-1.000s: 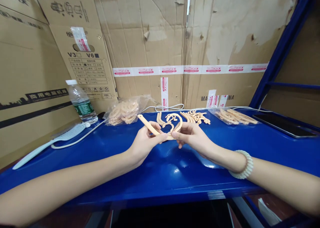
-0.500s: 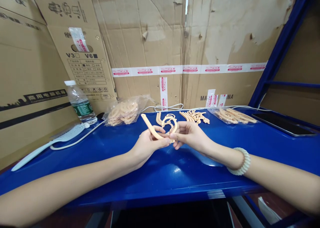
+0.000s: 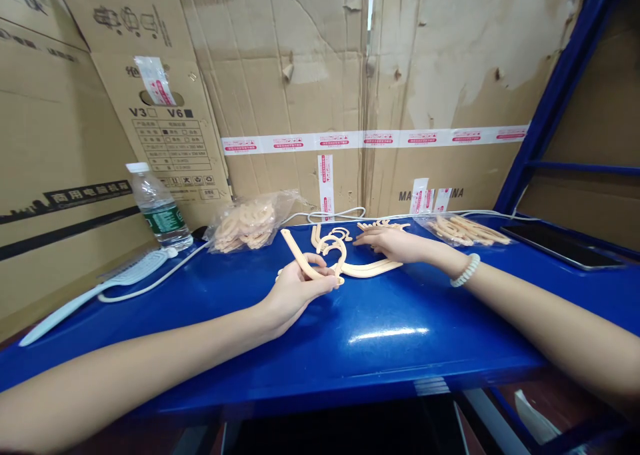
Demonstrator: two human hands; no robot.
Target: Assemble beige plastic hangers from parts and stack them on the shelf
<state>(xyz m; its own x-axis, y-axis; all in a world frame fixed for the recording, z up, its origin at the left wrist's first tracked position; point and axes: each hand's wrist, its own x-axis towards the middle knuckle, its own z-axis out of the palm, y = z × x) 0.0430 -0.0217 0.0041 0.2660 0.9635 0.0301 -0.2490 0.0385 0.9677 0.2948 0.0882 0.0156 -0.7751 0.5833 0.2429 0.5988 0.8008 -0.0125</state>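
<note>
My left hand is closed on a beige plastic hanger part, a curved arm tilted up to the left. A hook-shaped beige piece rises from the same grip, apparently joined to the arm near my fingertips. My right hand reaches over the back of the table, its fingers stretched toward a pile of small beige pieces. Whether the fingertips touch them is hidden. Just below that hand lie long curved hanger arms. More curved pieces lie behind the held part.
On the blue table stand a water bottle and a plastic bag of beige rings at left. A pale hairbrush lies nearby. At right are another bag of long pieces and a dark phone or tablet. Cardboard walls the back.
My right hand has let go of the hook-shaped piece and moved back and right to the small pieces. The curved arms it covered now show. My left hand keeps its hold.
</note>
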